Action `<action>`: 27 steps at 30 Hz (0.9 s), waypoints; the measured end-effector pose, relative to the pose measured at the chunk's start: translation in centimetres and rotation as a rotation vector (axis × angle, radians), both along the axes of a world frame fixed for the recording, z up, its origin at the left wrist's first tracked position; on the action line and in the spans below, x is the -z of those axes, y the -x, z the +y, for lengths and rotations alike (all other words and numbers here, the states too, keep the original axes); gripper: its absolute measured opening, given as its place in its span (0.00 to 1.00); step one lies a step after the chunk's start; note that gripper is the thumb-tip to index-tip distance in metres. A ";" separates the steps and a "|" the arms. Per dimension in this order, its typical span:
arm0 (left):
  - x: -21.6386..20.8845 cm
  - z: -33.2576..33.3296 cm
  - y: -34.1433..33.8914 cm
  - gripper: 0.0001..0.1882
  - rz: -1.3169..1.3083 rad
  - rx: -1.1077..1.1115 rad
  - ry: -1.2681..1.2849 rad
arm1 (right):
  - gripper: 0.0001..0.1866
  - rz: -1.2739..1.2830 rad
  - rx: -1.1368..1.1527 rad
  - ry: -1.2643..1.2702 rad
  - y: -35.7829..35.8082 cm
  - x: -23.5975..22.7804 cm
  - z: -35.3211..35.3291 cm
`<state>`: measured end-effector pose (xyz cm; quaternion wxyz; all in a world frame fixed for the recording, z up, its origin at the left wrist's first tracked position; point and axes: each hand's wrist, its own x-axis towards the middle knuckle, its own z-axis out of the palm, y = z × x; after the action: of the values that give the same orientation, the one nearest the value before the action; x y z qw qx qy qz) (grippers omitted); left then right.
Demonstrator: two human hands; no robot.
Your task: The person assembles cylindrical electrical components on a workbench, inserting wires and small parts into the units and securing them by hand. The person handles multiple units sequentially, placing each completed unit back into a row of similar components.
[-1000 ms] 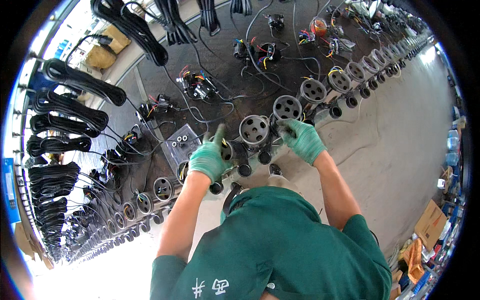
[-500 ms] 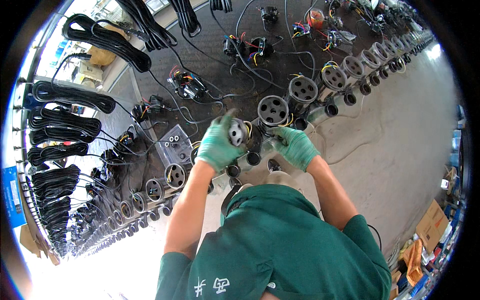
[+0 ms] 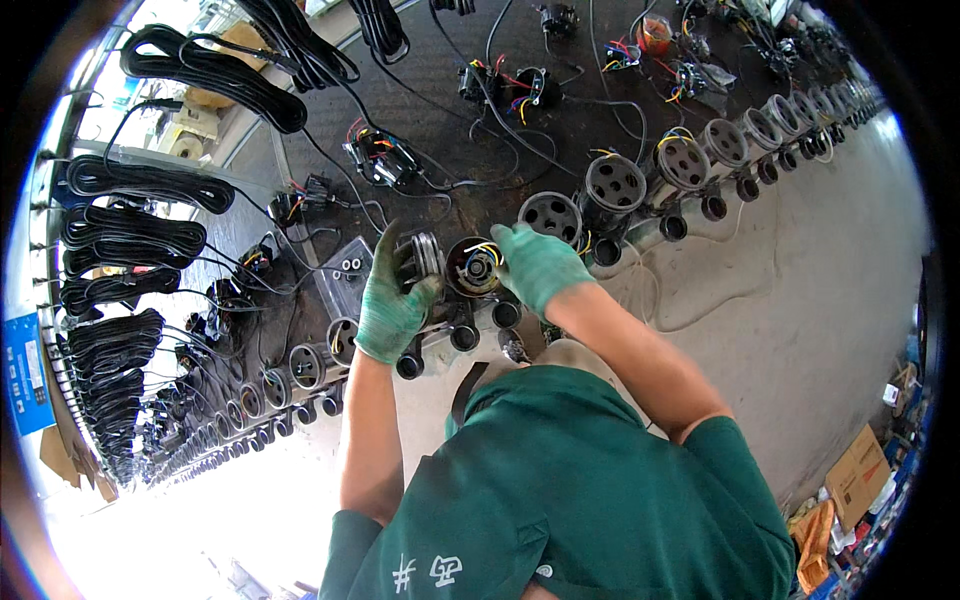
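Note:
My left hand (image 3: 392,312), in a green glove, is closed round a grey ribbed round cover (image 3: 428,257) that is tipped on its edge. Right beside it stands an open black cylindrical housing (image 3: 470,280), with a coil-like round part inside. Yellow and white wires (image 3: 484,250) come out over its mouth. My gloved right hand (image 3: 543,266) is at the housing's right rim, its curled fingertips at the wires; the exact grip is partly hidden. Behind that hand sits another housing with a holed grey cover (image 3: 551,217).
Similar housings (image 3: 614,183) line the bench edge on both sides, with short pipe stubs facing me. A clear plastic tray (image 3: 345,280) with small rings lies left. Wired motor parts (image 3: 380,160) and trailing cables cover the dark bench (image 3: 440,120). Bundled black cables (image 3: 212,78) hang left.
My left hand has moved left with the cover, turning it on edge and exposing the housing's mouth. My right hand has come left and up to the wires. The whole view has shifted slightly.

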<state>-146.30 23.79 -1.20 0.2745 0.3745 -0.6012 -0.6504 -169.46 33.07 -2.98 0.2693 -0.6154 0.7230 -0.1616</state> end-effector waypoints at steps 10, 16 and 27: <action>-0.7 -2.9 -0.6 0.52 0.125 0.028 -0.053 | 0.13 0.325 -0.206 -0.071 -2.8 -0.6 -5.0; -0.5 -4.1 -1.0 0.48 0.169 0.105 -0.100 | 0.14 0.065 -0.098 0.029 -1.2 1.0 -3.7; 1.6 -6.9 -0.8 0.36 0.103 0.272 -0.185 | 0.12 -0.089 -0.290 0.045 1.7 -0.5 -1.1</action>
<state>-145.45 16.85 -2.78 0.1786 0.2795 -0.5689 -0.7525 -171.14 32.00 -2.44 0.3079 -0.7114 0.6100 -0.1644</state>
